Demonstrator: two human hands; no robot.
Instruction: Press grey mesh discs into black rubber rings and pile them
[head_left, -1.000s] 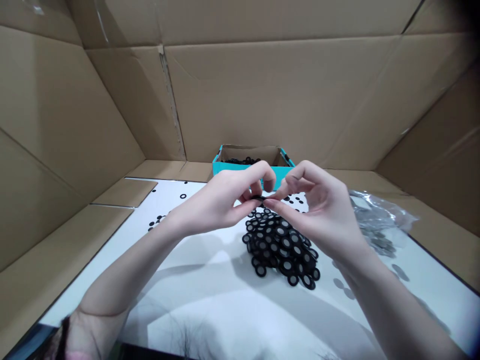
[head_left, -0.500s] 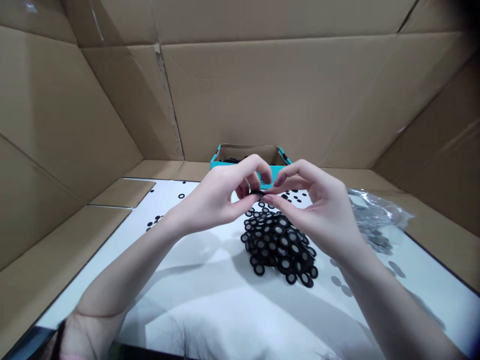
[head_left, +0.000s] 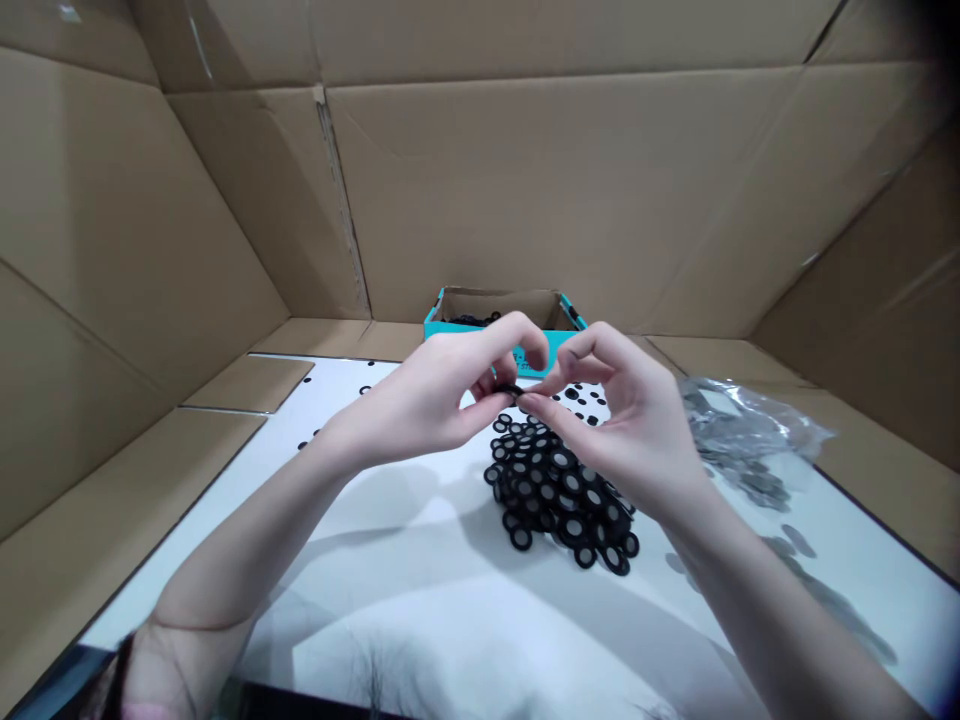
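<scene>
A small black ring (head_left: 511, 390) is pinched between my two hands above the table. My left hand (head_left: 469, 385) grips its left side between thumb and fingers. From the right, my right hand (head_left: 619, 405) holds the other side with thumb and index fingertip. Whether a grey disc sits inside the ring is hidden by the fingers. Just below the hands lies a heap of black rings with grey centres (head_left: 559, 490), piled on the white tabletop (head_left: 390, 600).
A turquoise box (head_left: 551, 345) with black pieces inside stands behind my hands. To the right, a clear plastic bag (head_left: 757, 420) lies with grey discs (head_left: 761, 485) at its opening. Small black discs (head_left: 592, 400) are scattered at the back. Cardboard walls (head_left: 525, 180) enclose the table.
Both hands still pinch the ring at nearly the same spot. My right fingers have shifted slightly, and the view has moved a little.
</scene>
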